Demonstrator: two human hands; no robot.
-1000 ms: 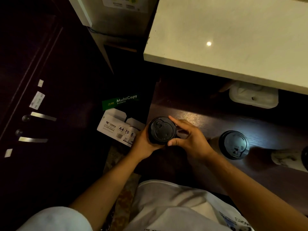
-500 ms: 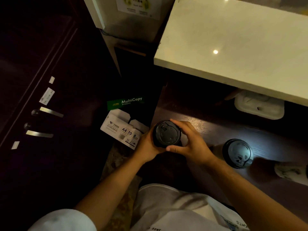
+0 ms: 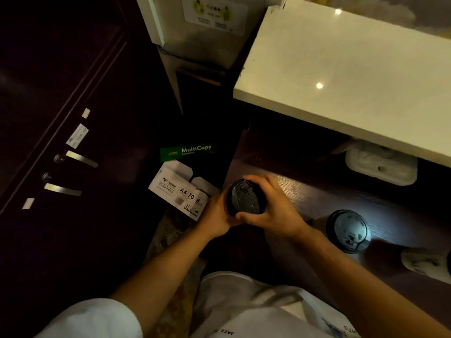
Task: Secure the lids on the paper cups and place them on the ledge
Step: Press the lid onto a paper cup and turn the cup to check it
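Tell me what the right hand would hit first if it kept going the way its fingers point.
The right hand points leftward, fingers curled over the black lid. Straight on it would probably meet the left hand holding the cup from the other side; beyond lies the paper box, lower down.

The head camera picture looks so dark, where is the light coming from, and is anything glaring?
Head view: mostly dim; two bright ceiling-light reflections glare on the pale ledge; a cool patch lights the lidded cup on the dark wooden surface; straight edges bow, showing wide-angle distortion.
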